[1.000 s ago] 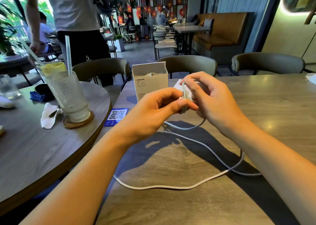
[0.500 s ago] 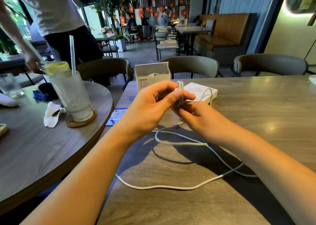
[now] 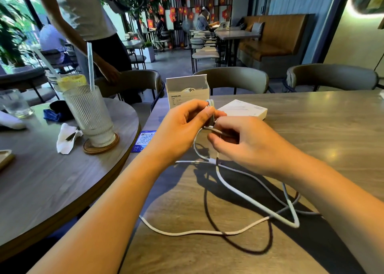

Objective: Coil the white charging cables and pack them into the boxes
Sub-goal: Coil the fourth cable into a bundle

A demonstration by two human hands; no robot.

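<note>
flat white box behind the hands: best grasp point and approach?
Pinch the flat white box across its two long edges from above. It lies flat and closed on the table, so only its thin sides offer opposing faces. Come from the right: the hands and upright open box crowd its left.

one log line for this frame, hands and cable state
left hand: pinches small coil of white charging cable | right hand: feeds cable | slack: loose on wooden table | upright open white box: waiting

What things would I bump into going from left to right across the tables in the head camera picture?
Small water glass → crumpled napkin → ribbed glass with straw → QR code card → left hand → right hand → flat white box.
</note>
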